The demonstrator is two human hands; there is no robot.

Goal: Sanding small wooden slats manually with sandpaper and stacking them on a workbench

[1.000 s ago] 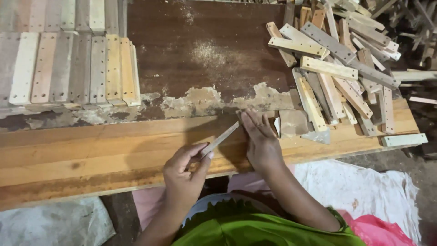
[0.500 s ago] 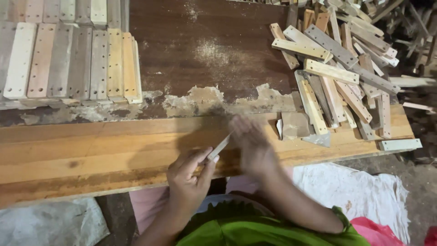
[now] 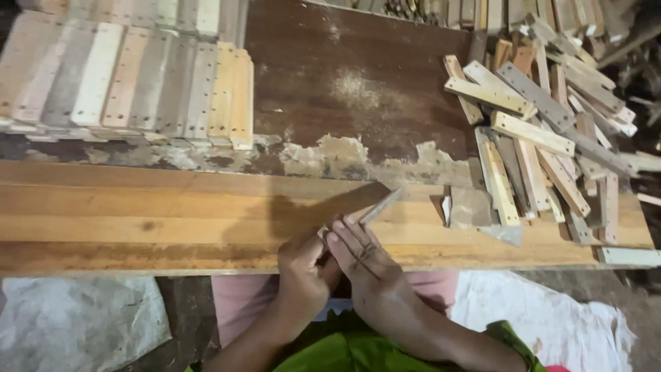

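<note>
A thin wooden slat [image 3: 380,207] sticks up and to the right over the near edge of the plank workbench [image 3: 138,220]. My left hand [image 3: 301,275] grips its lower end. My right hand [image 3: 361,262] lies over the same end, fingers pressed flat along the slat just beside the left hand. Both hands meet at the bench's front edge, above my pink and green clothing. The slat's lower end is hidden under my fingers.
A loose heap of drilled wooden slats [image 3: 544,131] fills the right of the bench. Neat rows of stacked slats [image 3: 131,83] sit at the back left. A small sanding block [image 3: 471,207] lies by the heap. White sacks [image 3: 76,324] lie on the floor.
My right hand slid down the slat from near its upper end toward my left hand. The slat stays pointed up-right.
</note>
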